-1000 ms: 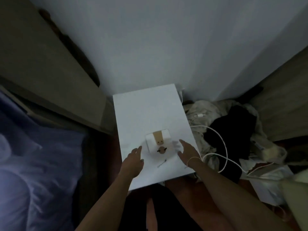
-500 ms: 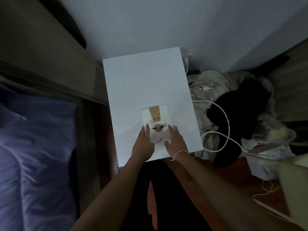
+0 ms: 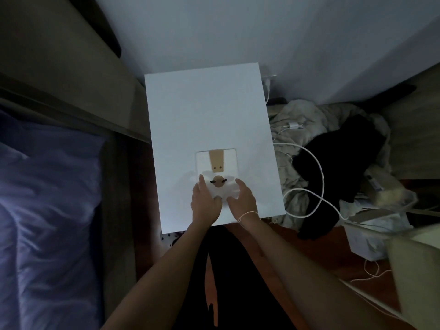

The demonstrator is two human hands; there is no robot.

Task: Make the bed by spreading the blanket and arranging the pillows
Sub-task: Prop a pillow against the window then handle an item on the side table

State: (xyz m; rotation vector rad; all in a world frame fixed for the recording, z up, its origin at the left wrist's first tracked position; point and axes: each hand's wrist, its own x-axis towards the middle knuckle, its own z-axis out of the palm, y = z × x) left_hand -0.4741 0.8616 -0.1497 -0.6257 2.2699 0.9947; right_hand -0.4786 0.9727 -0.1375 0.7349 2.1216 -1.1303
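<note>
- Blanket (image 3: 47,210) of purplish-blue, softly wrinkled cloth covers the bed at the left edge of the head view, well apart from both hands; no pillow can be made out as separate from it in the dim light.
- Beside the bed runs a dull wooden bed frame (image 3: 114,186), and above it a padded, brownish headboard (image 3: 59,55) leans toward a pale wall (image 3: 238,27).
- Between the bed frame and a heap of things on the right stands a white bedside table (image 3: 202,110), its top flat, smooth and rectangular, with its far edge against the wall.
- On the near half of the table lies a small white box (image 3: 215,166) with a tan, tapering strip on its top bearing two dark dots; below it sits a round tan knob crossed by a dark pin. No writing can be read on it.
- The left hand (image 3: 204,203) rests on the near left side of the box, fingers together and pressed to it, thumb tucked toward the middle.
- The right hand (image 3: 241,201) curls round the near right side of the box, with a thin pale string round its wrist.
- Whether either hand lifts the box or only touches it cannot be told.
- Right of the table a pile of crumpled pale cloth (image 3: 292,120) lies on the floor, with a black garment (image 3: 338,158) on it.
- A white charging cable (image 3: 316,167) loops over the pile, its small plug lying on the pale cloth.
- The floor (image 3: 309,244) is reddish-brown wood.
</note>
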